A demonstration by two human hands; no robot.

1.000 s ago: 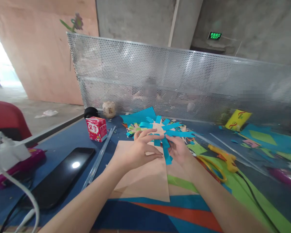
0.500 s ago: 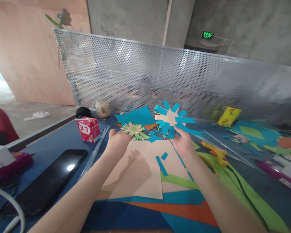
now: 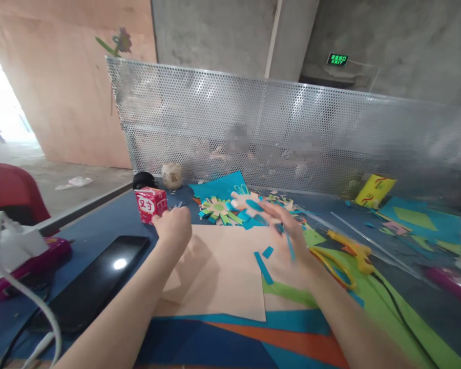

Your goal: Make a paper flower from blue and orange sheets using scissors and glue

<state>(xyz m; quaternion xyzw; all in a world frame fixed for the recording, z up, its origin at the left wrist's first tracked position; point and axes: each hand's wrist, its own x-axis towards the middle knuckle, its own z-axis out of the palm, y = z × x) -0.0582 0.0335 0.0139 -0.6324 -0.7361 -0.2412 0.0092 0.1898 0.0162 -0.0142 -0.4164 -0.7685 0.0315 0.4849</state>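
Note:
My right hand [image 3: 290, 230], smeared by motion, holds a paper flower [image 3: 246, 201] with a beige middle and blue strips, now tilted nearly edge-on above the table. Fingers curled, my left hand [image 3: 175, 225] is beside a red box [image 3: 152, 205], over the place of some clear sticks. What it grips, if anything, is hidden. A green and beige paper flower [image 3: 217, 207] lies between the hands. Under my arms lies a beige sheet [image 3: 223, 271]. Small blue paper strips [image 3: 263, 267] rest on it.
On the left are a black phone [image 3: 96, 282] and a white cable [image 3: 26, 294]. Yellow scissors [image 3: 336, 269] and a yellow glue gun [image 3: 355, 251] lie to the right on green paper. A perforated metal screen [image 3: 215, 118] stands behind.
My left hand has moved left, from beside the green flower to near the red box. My right hand has tipped the blue flower from face-on to nearly edge-on. The view has turned slightly left.

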